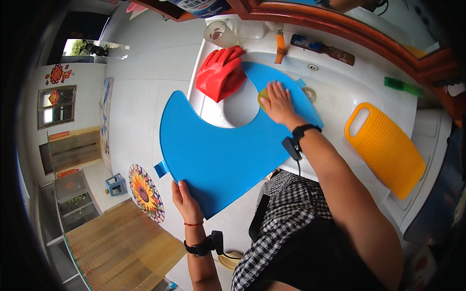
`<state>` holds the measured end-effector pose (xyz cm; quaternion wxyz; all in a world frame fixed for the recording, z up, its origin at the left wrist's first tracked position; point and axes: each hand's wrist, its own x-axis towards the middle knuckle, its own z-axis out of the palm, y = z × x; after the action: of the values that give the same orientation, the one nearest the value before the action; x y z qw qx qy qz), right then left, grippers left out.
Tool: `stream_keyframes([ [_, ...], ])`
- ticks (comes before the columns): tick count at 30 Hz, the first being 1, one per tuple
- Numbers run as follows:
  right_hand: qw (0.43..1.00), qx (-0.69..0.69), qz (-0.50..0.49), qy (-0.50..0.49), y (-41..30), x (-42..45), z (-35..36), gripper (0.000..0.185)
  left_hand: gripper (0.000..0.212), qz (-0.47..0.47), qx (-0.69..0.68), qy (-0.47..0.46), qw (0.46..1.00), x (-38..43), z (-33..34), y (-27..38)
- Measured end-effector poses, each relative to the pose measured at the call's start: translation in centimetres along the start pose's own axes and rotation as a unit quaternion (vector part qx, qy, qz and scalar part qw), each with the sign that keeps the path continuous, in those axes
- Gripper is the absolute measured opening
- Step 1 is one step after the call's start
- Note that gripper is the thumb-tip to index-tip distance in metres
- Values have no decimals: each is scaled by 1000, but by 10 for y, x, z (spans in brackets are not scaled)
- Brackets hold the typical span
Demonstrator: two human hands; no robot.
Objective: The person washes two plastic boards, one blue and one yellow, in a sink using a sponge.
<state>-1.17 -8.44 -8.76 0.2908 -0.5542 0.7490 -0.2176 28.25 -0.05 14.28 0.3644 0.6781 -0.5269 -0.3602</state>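
A flat blue plastic panel (218, 156) with a deep rounded cutout lies slanted, partly over the white sink (335, 91). At its lower left edge my left hand (186, 202) grips the rim, thumb on top and the other fingers underneath. My right hand (280, 103) rests flat on the panel's upper right arm. Beneath its thumb side shows a yellow-green sponge (263, 99), pressed against the panel beside the cutout; the rest of the sponge is hidden. A small blue tab (161, 169) sticks out from the left edge.
Red rubber gloves (220, 72) lie on the sink's left rim, below a clear mug (220, 33). Behind the basin are an orange-ended tap (279, 47) and a wooden-handled brush (324, 49). To the right are a green brush (402, 86) and an orange washboard (387, 151).
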Motion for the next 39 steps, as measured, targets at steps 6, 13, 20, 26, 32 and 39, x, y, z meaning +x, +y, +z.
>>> stream_keyframes([
  [6, 998, 17, 59, -5, 14, 23, -1, 65, 26, 8, 24, 23, 999, -1, 4, 3],
  [13, 996, 30, 45, 74, -4, 74, 10, 62, 25, 2, 41, 35, 999, -1, 5, 3],
  [20, 993, 15, 110, 23, 20, 33, 0, 60, 24, -4, 25, 43, 999, -2, 3, 1],
  [26, 996, 64, -4, 69, 13, 59, 10, 62, 23, -1, 38, 28, 999, 0, 6, 2],
  [32, 992, -39, 74, 92, 75, -2, 1, 57, 24, 0, 21, 48, 999, -1, 0, -8],
  [39, 984, -50, 145, -86, 105, -79, -35, 57, 24, 28, -14, 17, 999, -5, -5, 6],
])
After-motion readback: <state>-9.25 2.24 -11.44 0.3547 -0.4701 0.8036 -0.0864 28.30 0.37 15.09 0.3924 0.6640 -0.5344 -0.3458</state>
